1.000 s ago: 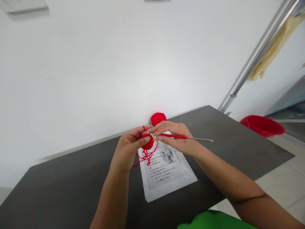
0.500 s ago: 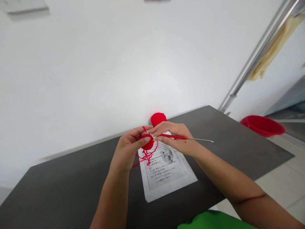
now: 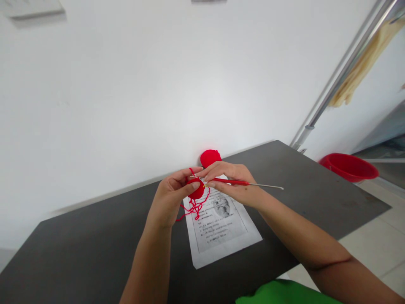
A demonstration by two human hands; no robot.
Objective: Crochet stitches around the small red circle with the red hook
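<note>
My left hand (image 3: 172, 194) pinches a small round red crochet piece (image 3: 196, 188) above the dark table, and loose red yarn (image 3: 193, 207) dangles below it. My right hand (image 3: 232, 179) grips a crochet hook (image 3: 249, 183) with a red handle; its metal shaft sticks out to the right and its working end meets the red piece. Both hands touch at the fingertips. A red ball of yarn (image 3: 209, 156) lies just behind them by the wall.
A printed instruction sheet (image 3: 218, 230) lies on the dark table (image 3: 95, 236) under the hands. A white wall rises behind. At the right a metal pole (image 3: 341, 71) leans, and a red basin (image 3: 348, 166) sits on the floor.
</note>
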